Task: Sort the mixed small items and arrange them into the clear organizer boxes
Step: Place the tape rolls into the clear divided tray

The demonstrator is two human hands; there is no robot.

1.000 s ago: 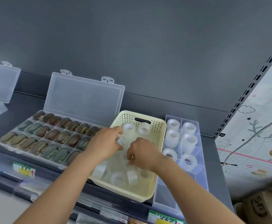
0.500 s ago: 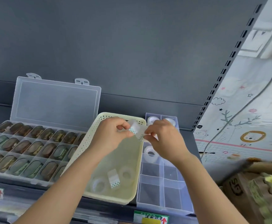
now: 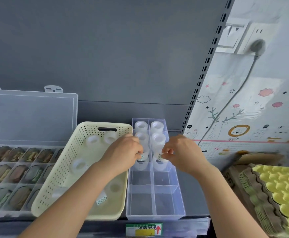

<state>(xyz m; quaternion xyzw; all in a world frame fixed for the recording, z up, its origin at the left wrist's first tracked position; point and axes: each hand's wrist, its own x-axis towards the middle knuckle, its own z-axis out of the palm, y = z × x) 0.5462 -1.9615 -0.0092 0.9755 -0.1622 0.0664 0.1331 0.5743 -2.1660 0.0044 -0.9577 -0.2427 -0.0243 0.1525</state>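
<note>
On the shelf [image 3: 196, 189] beside the basket [image 3: 82, 134], my left hand [image 3: 123, 152] and right hand [image 3: 180, 152] each pinch a tape roll [image 3: 159, 158], best seated upright in the box [image 3: 154, 200].

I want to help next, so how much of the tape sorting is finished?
About partway. Done: tape rolls already stand at the far end of the clear box. In hand: the left hand and right hand each pinch another roll, setting it in beside those. Left: several loose rolls lie in the basket, and the four nearest compartments are empty.
</note>
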